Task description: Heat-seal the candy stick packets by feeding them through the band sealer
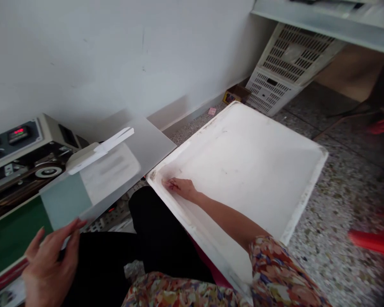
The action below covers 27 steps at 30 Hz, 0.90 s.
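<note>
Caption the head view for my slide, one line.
Right hand in a corner of a white tray, left hand near a green surface.

A small workshop or packing room is suggested by the equipment set around the hands. Beyond the left hand (51, 262), a bench-type machine (59, 134) is seen, fitted with a lit digital display (18, 133), a wheel (48, 172) and, nearer that hand, a long green surface (11, 238). By the right hand (182, 188), a large, scuffed white tray (269, 170) is placed, its inside being touched. Farther off, past the tray, slotted plastic crates (283, 68) are stacked below a worktop (326, 23). A plain wall (115, 55) is faced, and a speckled hard floor (348, 200) is laid beneath.
</note>
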### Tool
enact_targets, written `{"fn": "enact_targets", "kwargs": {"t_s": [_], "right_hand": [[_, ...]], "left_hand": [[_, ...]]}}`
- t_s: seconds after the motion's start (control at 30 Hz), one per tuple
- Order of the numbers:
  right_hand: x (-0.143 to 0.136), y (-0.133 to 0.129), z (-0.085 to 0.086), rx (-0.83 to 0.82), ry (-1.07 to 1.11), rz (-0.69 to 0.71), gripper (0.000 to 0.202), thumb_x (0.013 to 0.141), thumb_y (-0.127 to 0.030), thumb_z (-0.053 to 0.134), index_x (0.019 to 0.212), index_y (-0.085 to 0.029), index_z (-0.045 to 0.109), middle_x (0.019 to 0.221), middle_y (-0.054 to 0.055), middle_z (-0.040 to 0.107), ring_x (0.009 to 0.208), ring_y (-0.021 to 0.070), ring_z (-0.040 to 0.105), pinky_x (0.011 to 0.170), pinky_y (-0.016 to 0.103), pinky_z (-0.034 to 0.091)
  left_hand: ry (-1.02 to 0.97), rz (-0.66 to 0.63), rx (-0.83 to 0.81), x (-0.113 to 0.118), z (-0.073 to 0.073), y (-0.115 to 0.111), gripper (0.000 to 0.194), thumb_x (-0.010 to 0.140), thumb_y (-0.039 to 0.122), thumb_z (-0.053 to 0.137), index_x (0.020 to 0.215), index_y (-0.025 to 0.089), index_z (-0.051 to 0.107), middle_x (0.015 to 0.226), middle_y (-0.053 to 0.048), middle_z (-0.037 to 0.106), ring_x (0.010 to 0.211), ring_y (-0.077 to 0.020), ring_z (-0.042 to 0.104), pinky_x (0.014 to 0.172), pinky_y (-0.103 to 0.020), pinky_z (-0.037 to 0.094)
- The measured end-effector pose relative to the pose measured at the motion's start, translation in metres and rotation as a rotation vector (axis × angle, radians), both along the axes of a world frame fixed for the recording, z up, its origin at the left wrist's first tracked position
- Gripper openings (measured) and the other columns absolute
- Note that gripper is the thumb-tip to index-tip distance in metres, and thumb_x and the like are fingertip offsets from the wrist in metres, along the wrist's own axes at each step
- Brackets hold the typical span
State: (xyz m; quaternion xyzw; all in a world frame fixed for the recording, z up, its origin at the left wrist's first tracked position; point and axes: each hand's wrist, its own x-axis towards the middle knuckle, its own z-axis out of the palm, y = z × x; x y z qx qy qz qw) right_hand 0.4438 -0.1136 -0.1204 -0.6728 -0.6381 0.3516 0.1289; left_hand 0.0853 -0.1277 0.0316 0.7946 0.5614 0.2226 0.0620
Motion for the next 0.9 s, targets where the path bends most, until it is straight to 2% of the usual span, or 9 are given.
{"fn": "enact_targets", "kwargs": {"t_s": [0.1,0.2,0.33,0.43,0.5,0.6,0.77,0.8,0.9], "right_hand": [[0.022,-0.006,0.018,0.011,0.011,-0.028,0.033,0.100,-0.040,0.056,0.130,-0.031,0.064,0.107,-0.001,0.077,0.099,0.0221,0.071,0.083,0.031,0.051],[0.037,-0.015,0.054,0.067,0.046,-0.129,0.024,0.097,-0.033,0.055,0.114,-0.027,0.071,0.088,-0.002,0.076,0.084,0.0203,0.070,0.074,0.028,0.050],[0.017,-0.014,0.117,0.203,0.170,-0.204,0.021,0.091,-0.023,0.050,0.079,-0.023,0.067,0.068,-0.001,0.068,0.066,0.0179,0.065,0.064,0.027,0.047],[-0.019,0.002,0.151,0.303,0.177,-0.129,0.020,0.091,-0.024,0.049,0.081,-0.023,0.065,0.073,0.001,0.069,0.069,0.0193,0.065,0.067,0.029,0.050],[-0.045,0.018,0.165,0.356,0.198,-0.061,0.018,0.093,-0.028,0.048,0.090,-0.023,0.066,0.081,0.004,0.071,0.076,0.0209,0.066,0.073,0.031,0.053],[-0.078,0.045,0.179,0.368,0.343,0.073,0.019,0.093,-0.032,0.053,0.105,-0.021,0.063,0.098,0.007,0.071,0.091,0.0223,0.067,0.082,0.034,0.056],[-0.103,0.082,0.187,0.223,0.540,0.281,0.051,0.087,-0.035,0.065,0.134,-0.020,0.053,0.129,0.013,0.066,0.105,0.0240,0.068,0.088,0.036,0.057],[-0.104,0.089,0.185,0.224,0.526,0.257,0.053,0.087,-0.036,0.066,0.136,-0.021,0.053,0.133,0.014,0.064,0.102,0.0241,0.069,0.088,0.038,0.058],[-0.105,0.111,0.174,0.297,0.449,0.018,0.055,0.085,-0.040,0.068,0.134,-0.020,0.054,0.138,0.017,0.060,0.102,0.0252,0.068,0.087,0.041,0.058]], "left_hand": [[-0.134,-0.026,0.016,0.032,-0.003,-0.001,0.056,0.092,0.034,0.055,0.135,0.068,0.048,0.129,0.028,0.066,0.111,-0.0252,0.071,0.121,-0.054,0.043],[-0.202,-0.250,-0.004,0.076,-0.008,-0.005,0.052,0.094,0.024,0.057,0.141,0.047,0.055,0.120,0.005,0.074,0.111,-0.0262,0.070,0.112,-0.052,0.051],[-0.201,-0.416,-0.002,0.140,-0.015,-0.010,0.060,0.097,0.024,0.057,0.154,0.032,0.039,0.139,-0.011,0.063,0.127,-0.0288,0.062,0.109,-0.049,0.053],[-0.248,-0.359,-0.027,0.166,-0.015,0.002,0.074,0.094,0.026,0.061,0.159,0.025,0.025,0.154,-0.018,0.047,0.140,-0.0326,0.051,0.113,-0.052,0.050],[-0.365,-0.285,-0.050,0.165,-0.011,0.016,0.073,0.092,0.021,0.060,0.157,0.023,0.027,0.151,-0.019,0.049,0.138,-0.0303,0.053,0.111,-0.048,0.051],[-0.585,-0.167,-0.113,0.144,-0.002,0.039,0.061,0.089,0.020,0.060,0.147,0.022,0.039,0.136,-0.014,0.062,0.120,-0.0245,0.065,0.103,-0.041,0.055],[-0.991,0.044,-0.268,0.099,0.006,0.078,0.033,0.085,0.030,0.063,0.116,0.019,0.060,0.106,-0.006,0.073,0.092,-0.0205,0.069,0.087,-0.035,0.056],[-1.098,0.071,-0.291,0.092,0.006,0.084,0.033,0.083,0.033,0.066,0.113,0.019,0.062,0.105,-0.005,0.073,0.092,-0.0202,0.069,0.087,-0.034,0.056],[-1.351,0.103,-0.407,0.078,0.005,0.099,0.042,0.075,0.037,0.075,0.112,0.019,0.064,0.108,-0.005,0.074,0.092,-0.0190,0.069,0.086,-0.032,0.056]]}}
